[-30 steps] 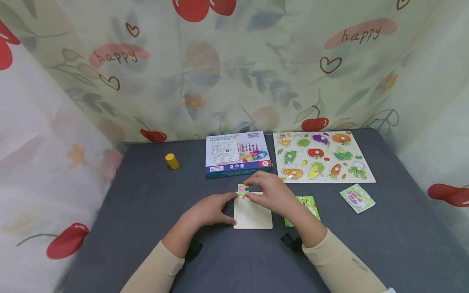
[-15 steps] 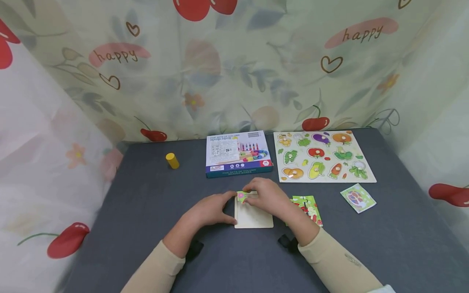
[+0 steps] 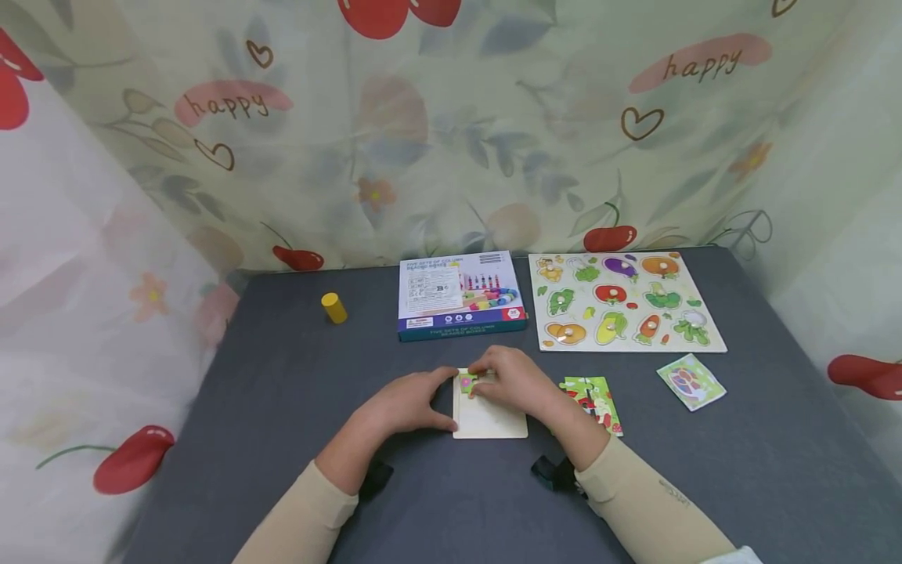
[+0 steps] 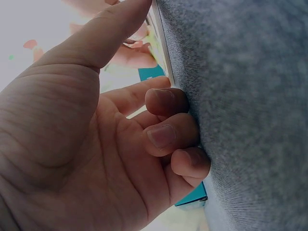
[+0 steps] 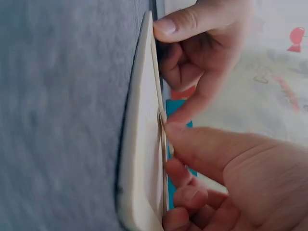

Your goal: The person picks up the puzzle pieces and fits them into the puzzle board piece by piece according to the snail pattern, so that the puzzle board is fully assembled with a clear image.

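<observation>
A pale wooden puzzle tray [image 3: 492, 421] lies flat in the middle of the table. My left hand [image 3: 403, 403] holds its left side, thumb at the near corner and index finger at the far corner; in the left wrist view the other fingers of the left hand [image 4: 130, 144] curl loosely beside the cloth. My right hand [image 3: 517, 380] pinches a small green jigsaw piece [image 3: 467, 383] with a pink spot, down inside the tray's far left corner. In the right wrist view the right thumb [image 5: 202, 147] presses at the tray rim [image 5: 137, 120]; the piece is mostly hidden there.
Partly joined green and red jigsaw pieces [image 3: 597, 401] lie right of the tray, beside my right forearm. Further right is a small picture card [image 3: 691, 382]. Behind stand a boxed bead set [image 3: 461, 301] and a vegetable puzzle board [image 3: 592, 342]. A yellow cylinder [image 3: 334, 308] stands at far left.
My right hand has brought the green piece from over the tray's far edge nearer, down into the far left corner. The left hand has stayed on the tray's left side.
</observation>
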{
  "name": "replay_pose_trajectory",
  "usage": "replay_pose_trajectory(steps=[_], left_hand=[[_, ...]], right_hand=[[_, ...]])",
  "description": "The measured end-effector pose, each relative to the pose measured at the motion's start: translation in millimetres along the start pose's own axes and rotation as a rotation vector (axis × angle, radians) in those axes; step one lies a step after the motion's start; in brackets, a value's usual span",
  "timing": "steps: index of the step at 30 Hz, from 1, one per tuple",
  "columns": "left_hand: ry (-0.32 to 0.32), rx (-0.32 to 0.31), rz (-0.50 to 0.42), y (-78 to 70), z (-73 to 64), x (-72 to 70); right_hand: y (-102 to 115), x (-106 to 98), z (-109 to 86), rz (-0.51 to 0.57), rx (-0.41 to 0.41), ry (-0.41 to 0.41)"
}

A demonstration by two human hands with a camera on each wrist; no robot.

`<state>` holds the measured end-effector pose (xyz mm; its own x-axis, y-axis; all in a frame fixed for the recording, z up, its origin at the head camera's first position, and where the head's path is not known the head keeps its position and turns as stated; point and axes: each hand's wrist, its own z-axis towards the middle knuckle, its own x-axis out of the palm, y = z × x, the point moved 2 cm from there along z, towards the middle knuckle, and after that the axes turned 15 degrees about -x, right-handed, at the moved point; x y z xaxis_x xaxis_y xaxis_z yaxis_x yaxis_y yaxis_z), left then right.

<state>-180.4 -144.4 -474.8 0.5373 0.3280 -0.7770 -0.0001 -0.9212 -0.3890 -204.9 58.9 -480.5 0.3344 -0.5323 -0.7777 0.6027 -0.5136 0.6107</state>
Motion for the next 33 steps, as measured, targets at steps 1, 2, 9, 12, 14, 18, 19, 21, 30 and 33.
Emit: replay_pose_trajectory(steps=[1,2,9,12,14,18,19,21,30,33], left_hand=[[0.0,-0.001,0.0,-0.6,0.1,0.1],[0.001,-0.002,0.002,-1.1,0.3,0.2],[0.002,0.001,0.01,-3.0,0.4,-1.4],[0.001,0.007,0.007,-3.7,-0.1,-2.6],[0.001,0.01,0.007,-4.0,-0.7,-3.4],[0.001,0.008,0.007,-4.1,-1.6,-4.3],[0.001,0.006,0.007,-4.1,-1.6,-4.5],[0.002,0.006,0.005,-3.9,-1.8,-4.2],[0.003,-0.003,0.007,-3.0,-1.3,-2.5],[0.003,-0.003,0.006,-3.3,-2.1,-2.6]], right_hand=[[-1,1,-0.2,-0.002,0.003,-0.002],[-1,2,-0.5,-0.005,0.005,-0.004],[-2,5,-1.7,-0.02,0.03,-0.059],[-1,5,-2.0,-0.019,0.035,-0.088],[0,6,-2.0,-0.021,0.036,-0.089],[1,6,-1.2,-0.017,0.037,-0.063],[2,6,-0.9,-0.013,0.037,-0.056],[3,6,-0.8,-0.006,0.041,-0.046],[23,-10,-5.1,-0.039,-0.011,-0.079],[33,-21,-8.6,-0.032,-0.035,-0.093]])
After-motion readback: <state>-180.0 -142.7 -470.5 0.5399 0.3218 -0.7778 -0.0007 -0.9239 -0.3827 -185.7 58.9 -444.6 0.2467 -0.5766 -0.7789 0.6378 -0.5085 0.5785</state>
